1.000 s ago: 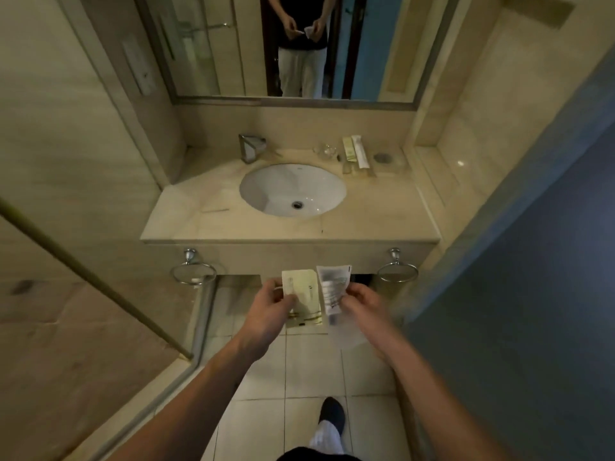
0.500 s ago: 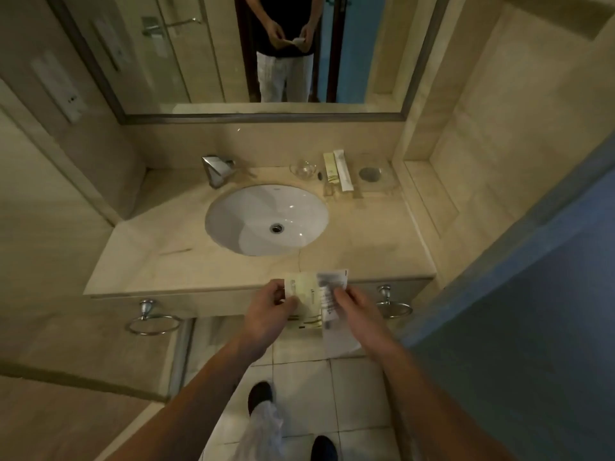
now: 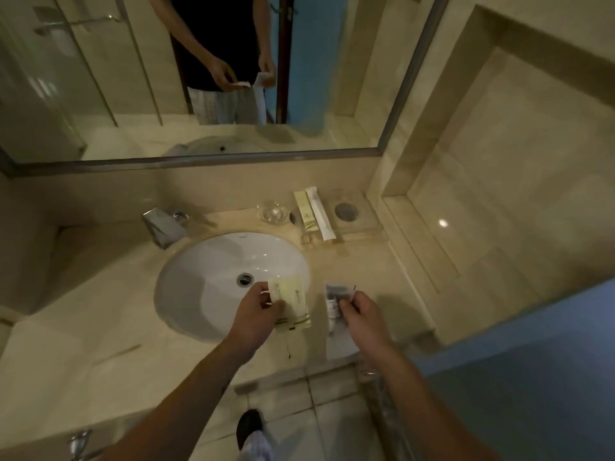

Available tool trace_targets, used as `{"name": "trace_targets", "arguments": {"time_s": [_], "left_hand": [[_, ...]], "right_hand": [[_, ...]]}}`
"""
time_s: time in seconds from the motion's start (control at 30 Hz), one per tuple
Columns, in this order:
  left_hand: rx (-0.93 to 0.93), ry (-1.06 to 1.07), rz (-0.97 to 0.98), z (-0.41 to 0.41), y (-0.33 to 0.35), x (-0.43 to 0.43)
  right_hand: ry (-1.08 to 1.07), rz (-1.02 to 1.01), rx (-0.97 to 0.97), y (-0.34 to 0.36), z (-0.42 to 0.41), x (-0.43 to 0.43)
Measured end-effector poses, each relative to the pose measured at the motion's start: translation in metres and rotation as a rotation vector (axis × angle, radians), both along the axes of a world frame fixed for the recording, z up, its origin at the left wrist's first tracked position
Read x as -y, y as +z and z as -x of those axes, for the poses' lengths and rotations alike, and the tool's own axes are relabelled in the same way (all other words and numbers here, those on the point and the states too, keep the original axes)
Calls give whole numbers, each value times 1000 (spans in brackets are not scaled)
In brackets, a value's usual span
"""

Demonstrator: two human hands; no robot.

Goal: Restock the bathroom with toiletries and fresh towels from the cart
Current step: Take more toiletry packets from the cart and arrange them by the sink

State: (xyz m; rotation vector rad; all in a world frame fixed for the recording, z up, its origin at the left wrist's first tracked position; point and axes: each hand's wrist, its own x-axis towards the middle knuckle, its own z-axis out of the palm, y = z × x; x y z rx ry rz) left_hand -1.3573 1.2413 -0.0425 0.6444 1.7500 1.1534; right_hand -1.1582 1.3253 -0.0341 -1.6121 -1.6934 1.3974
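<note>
Pinching a cream packet [image 3: 293, 299] in your left hand [image 3: 256, 316] over the basin [image 3: 206, 287] and a white sachet [image 3: 332, 307] in your right hand [image 3: 364, 316] — lay both flat in the clear tray [image 3: 369, 225] (beside the two long packets [image 3: 314, 214] there).

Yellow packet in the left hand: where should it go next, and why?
Probably forward, onto the clear tray at the back of the counter. The left hand pinches the yellow packet above the sink basin, the right hand holds a white packet, and the tray already holds a long yellow sachet and a long white sachet.
</note>
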Motion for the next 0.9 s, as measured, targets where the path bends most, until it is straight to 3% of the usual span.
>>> {"name": "trace_targets", "arguments": {"time_s": [0.33, 0.53, 0.9], "left_hand": [[7, -79, 39, 46, 1, -75], [54, -49, 24, 47, -9, -135], [55, 77, 58, 35, -27, -258]], "right_hand": [[-139, 77, -86, 6, 42, -65], [-108, 19, -58, 4, 51, -129], [-34, 125, -54, -24, 69, -255]]}}
